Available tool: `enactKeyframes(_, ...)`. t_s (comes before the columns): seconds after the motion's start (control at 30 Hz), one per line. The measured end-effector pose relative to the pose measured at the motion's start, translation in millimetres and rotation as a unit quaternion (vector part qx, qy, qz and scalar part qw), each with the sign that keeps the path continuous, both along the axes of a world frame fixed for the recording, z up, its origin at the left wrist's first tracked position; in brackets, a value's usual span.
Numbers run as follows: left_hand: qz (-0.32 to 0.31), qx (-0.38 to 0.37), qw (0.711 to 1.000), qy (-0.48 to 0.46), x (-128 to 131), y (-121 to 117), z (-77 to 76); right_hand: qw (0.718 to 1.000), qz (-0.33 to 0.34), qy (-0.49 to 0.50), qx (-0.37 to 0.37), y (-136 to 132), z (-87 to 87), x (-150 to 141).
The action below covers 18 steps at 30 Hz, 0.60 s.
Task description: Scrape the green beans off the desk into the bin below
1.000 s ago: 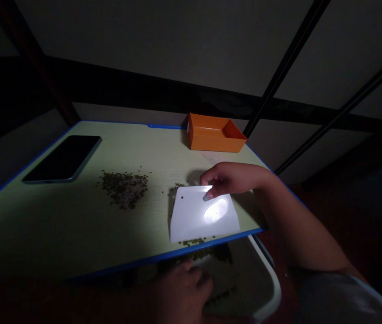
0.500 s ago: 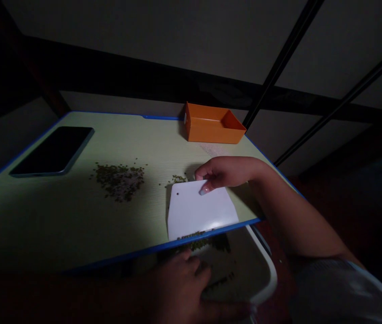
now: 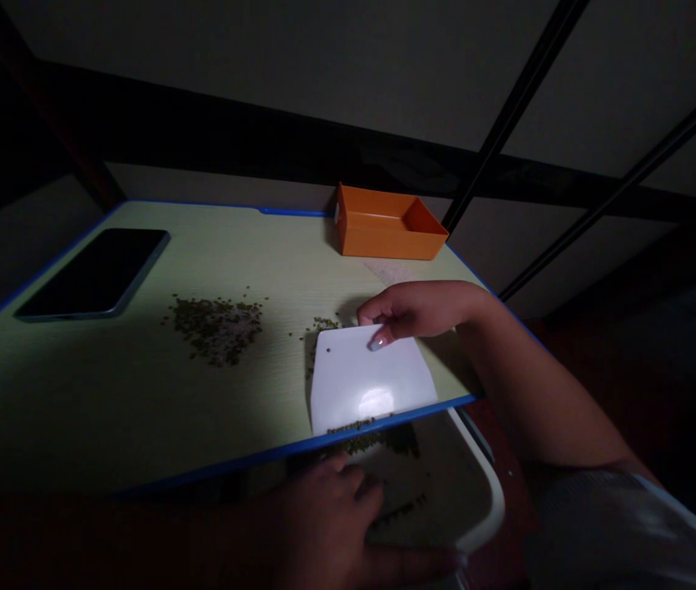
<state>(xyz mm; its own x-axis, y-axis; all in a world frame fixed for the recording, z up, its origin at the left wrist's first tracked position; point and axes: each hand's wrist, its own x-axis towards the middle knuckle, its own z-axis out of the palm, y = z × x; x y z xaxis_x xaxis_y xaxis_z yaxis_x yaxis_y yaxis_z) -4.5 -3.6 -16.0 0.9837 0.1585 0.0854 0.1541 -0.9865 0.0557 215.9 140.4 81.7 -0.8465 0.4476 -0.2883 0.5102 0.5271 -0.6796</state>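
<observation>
My right hand (image 3: 412,313) pinches a white flat scraper (image 3: 363,377) by its upper edge, thumb on top. The scraper leans on the table, its lower edge along the blue table rim. Small green beans (image 3: 351,427), like mung beans, lie along that lower edge, and a few more beans (image 3: 323,324) lie behind it. Below the rim is a white tub (image 3: 495,500) with green beans inside. My left hand (image 3: 329,516), dim, grips the tub's near side, fingers curled inside and thumb stretched along the rim; part of the grip is in shadow.
A mixed heap of green beans and white grains (image 3: 218,328) lies mid-table. A phone (image 3: 95,274) rests at the left. An orange open box (image 3: 390,233) stands at the back right, with white grains (image 3: 389,270) before it. The table (image 3: 249,254) has a blue edge.
The scraper and my right hand have shifted very slightly to the right and up. My left hand and the tub look the same.
</observation>
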Motion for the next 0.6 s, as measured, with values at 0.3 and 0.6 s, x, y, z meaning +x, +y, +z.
enactKeyframes(0.3,0.016,0.01,1.0,-0.003,1.7,-3.6,-2.8,1.0,0.01,-0.002,0.003,-0.7,-1.2,-0.1)
enactKeyframes(0.6,0.007,0.015,1.0,-0.022,-0.5,-1.7,-3.8,1.0,0.017,-0.004,0.001,-0.7,-1.2,-0.9)
